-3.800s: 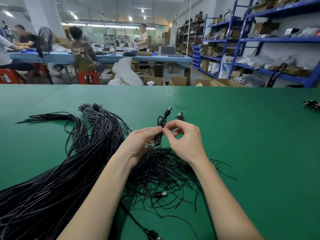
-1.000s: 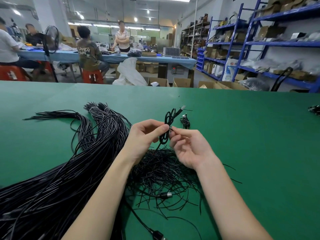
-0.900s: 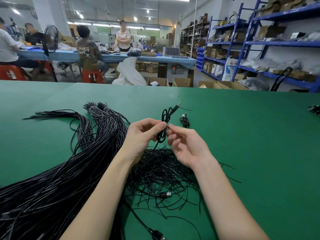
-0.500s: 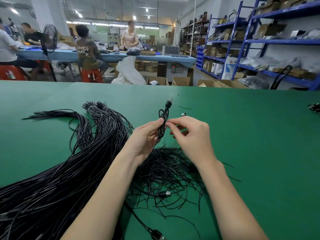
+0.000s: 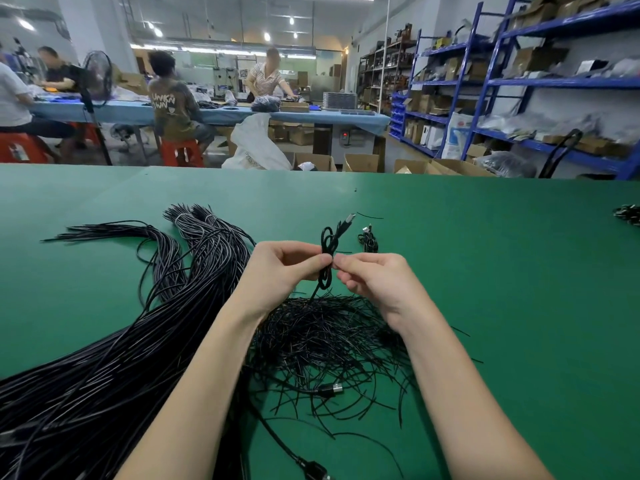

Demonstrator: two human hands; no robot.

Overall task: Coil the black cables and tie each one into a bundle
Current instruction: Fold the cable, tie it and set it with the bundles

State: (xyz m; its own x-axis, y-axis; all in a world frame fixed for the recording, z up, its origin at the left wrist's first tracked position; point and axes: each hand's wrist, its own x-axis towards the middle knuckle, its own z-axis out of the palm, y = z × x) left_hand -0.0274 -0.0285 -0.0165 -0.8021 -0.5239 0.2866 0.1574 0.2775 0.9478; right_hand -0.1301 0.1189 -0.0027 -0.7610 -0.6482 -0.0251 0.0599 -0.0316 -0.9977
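A short black USB cable, coiled into a narrow bundle (image 5: 327, 252), stands upright above the green table (image 5: 485, 271), its plug pointing up and to the right. My left hand (image 5: 280, 271) pinches the bundle at its waist between thumb and fingers. My right hand (image 5: 377, 282) pinches at the same spot from the right, where a thin black tie seems to sit. Under my hands lies a heap of thin black ties (image 5: 329, 337). A large sheaf of long black cables (image 5: 114, 368) stretches across the left. One tied bundle (image 5: 369, 239) rests just behind.
A loose cable with a metal plug (image 5: 330, 389) lies in the tie heap, another plug (image 5: 315, 471) near the front edge. More bundles (image 5: 628, 214) sit at the far right. Beyond the table are people at a blue bench, cardboard boxes and blue shelving.
My right hand has turned, its fingers now palm-side up at the bundle's waist. The bundle's plug has tipped to the right. My left hand keeps its pinch.
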